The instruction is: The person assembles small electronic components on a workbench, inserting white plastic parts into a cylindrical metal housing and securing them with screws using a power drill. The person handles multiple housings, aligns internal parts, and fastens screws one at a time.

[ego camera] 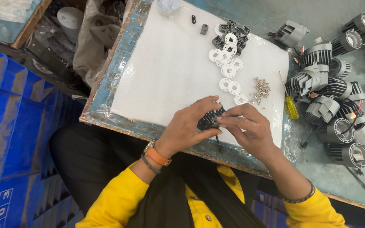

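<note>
Both hands, left (pixel 186 126) and right (pixel 248 128), pinch a black finned metal heat sink (pixel 210 119) between them, above the worktop's (pixel 250 158) near edge.

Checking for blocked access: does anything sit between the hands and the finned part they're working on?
Nothing visible does. The left hand and right hand both already grip the finned part directly, above the white pad.
</note>
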